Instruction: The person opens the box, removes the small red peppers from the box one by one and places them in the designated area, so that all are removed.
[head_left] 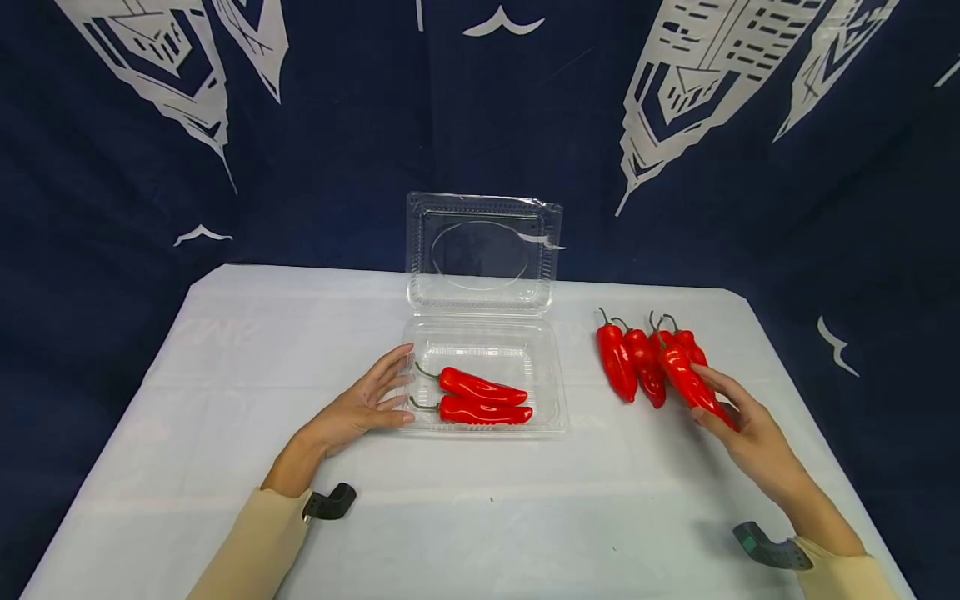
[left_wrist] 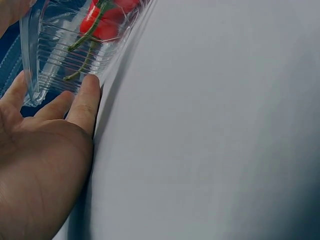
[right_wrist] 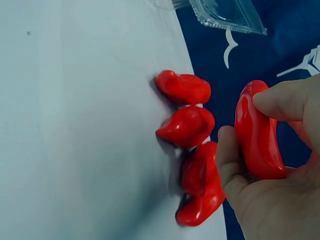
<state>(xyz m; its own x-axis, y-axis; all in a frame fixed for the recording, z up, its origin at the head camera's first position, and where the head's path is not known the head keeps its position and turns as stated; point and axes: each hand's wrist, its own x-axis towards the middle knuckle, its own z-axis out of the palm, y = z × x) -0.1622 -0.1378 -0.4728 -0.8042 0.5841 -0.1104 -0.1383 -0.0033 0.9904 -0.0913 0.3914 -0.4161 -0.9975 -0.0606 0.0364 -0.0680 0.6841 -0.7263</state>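
My right hand [head_left: 757, 442] holds a red pepper [head_left: 686, 375] between thumb and fingers, above the table at the right. In the right wrist view, this pepper [right_wrist: 257, 132] is raised over the others. Several more red peppers [head_left: 617, 360] with green stems lie beside and partly beneath it. A clear plastic clamshell container [head_left: 551, 358] stands in the middle with its lid [head_left: 480, 250] upright at the back. Two red peppers [head_left: 483, 387] lie inside, side by side, stems to the left. Along the container's left wall, the extended fingers of my left hand [head_left: 360, 404] rest.
A white cloth covers the table [head_left: 480, 517]. Behind it hangs a dark blue curtain [head_left: 337, 167] with white printed shapes. Black wrist straps [head_left: 330, 502] stick out near both sleeves.
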